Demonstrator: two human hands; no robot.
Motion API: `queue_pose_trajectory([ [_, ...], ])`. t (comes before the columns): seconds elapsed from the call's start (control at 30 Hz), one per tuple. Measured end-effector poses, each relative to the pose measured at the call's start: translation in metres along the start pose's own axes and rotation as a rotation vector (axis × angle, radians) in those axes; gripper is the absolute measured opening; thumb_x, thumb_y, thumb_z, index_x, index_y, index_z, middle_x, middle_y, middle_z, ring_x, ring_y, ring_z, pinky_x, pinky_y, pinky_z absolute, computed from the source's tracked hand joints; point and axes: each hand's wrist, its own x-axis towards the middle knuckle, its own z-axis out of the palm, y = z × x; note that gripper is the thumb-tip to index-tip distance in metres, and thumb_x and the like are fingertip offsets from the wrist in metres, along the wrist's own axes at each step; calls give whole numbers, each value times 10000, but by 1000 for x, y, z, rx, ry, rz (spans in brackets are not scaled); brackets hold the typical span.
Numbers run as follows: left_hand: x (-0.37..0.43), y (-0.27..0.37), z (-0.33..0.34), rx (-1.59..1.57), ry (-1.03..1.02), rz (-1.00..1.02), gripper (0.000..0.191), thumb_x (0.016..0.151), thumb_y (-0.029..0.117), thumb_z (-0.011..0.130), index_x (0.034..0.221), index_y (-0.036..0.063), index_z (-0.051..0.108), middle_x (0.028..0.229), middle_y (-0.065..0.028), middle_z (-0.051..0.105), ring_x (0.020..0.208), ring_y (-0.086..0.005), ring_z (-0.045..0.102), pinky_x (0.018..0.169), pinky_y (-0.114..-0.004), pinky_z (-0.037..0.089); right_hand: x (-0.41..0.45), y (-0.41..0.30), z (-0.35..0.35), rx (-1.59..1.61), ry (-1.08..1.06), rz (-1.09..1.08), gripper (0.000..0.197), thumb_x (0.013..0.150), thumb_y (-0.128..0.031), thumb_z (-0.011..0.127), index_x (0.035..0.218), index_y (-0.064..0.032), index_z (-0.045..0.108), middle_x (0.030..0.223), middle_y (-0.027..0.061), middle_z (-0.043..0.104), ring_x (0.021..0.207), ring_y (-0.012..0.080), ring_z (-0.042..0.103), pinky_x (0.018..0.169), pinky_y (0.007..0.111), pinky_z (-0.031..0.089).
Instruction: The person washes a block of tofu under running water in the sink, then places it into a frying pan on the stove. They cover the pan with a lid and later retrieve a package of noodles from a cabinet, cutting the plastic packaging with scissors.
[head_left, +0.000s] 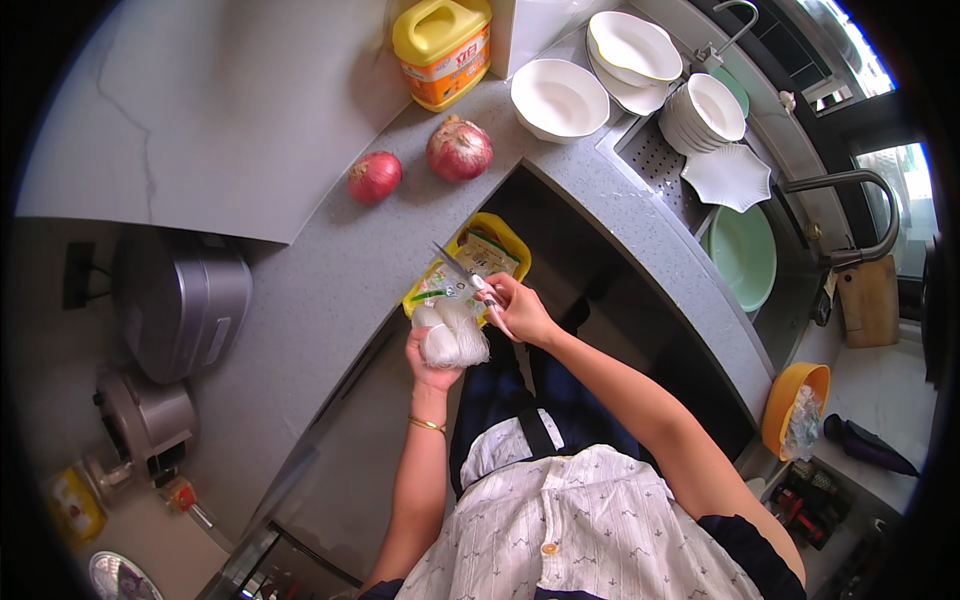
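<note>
My left hand (433, 358) holds white bundles of dried vermicelli noodles (453, 337), one tied round the middle. In my right hand (521, 309) is a pair of scissors (486, 289) with pink-and-white handles, the dark blades pointing up and left. Just beyond both hands, a yellow bin (523, 238) stands below the counter edge. Plastic wrappers (484, 256) lie inside it. The blades pass over the bin, apart from the noodles. My fingers hide part of the scissor handles.
Two red onions (459, 150) sit on the grey counter (300, 315) near a yellow jug (442, 56). White bowls (561, 101) stand by the sink, which holds a green basin (742, 255). A rice cooker (187, 300) is at left. An orange basket (796, 405) stands at right.
</note>
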Motion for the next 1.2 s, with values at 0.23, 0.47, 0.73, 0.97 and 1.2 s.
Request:
queue_pose_trajectory([
  [0.23, -1, 2, -1, -25, -43, 5, 636, 694, 320, 600, 1262, 68, 465, 1208, -157, 544, 1093, -340, 539, 950, -519, 426, 13, -25, -1, -176, 103, 123, 213, 845, -151, 654, 992, -31, 559, 758, 113, 673, 627, 132, 659, 565, 271, 498],
  [0.47, -5, 9, -12, 8, 106, 33, 609, 689, 281, 575, 1257, 90, 469, 1182, -136, 553, 1076, -334, 545, 944, -497, 437, 6, -63, -24, -22, 132, -67, 301, 757, -26, 723, 993, -24, 537, 699, 21, 613, 650, 39, 516, 589, 235, 460],
  [0.73, -8, 8, -10, 16, 114, 38, 650, 684, 306, 572, 1286, 95, 449, 1225, -138, 531, 1119, -336, 521, 972, -515, 410, 5, -83, -25, -249, 179, -226, 229, 800, -69, 688, 986, -41, 557, 569, 25, 525, 517, 31, 442, 468, 219, 359],
  [0.97, -8, 5, -15, 24, 41, 73, 625, 751, 332, 607, 1303, 90, 440, 1252, -127, 520, 1147, -334, 501, 1004, -507, 382, 6, -47, -20, -506, 182, -321, 286, 732, -68, 658, 1008, -83, 586, 811, 135, 645, 716, 286, 646, 609, 317, 499],
  [1.2, -6, 1, -2, 76, 15, 158, 606, 841, 461, 584, 1303, 93, 450, 1254, -112, 525, 1147, -307, 503, 1006, -491, 377, -10, -48, -25, -500, 119, -261, 249, 827, -156, 644, 1049, -72, 567, 645, 121, 602, 529, 228, 601, 507, 293, 486],
])
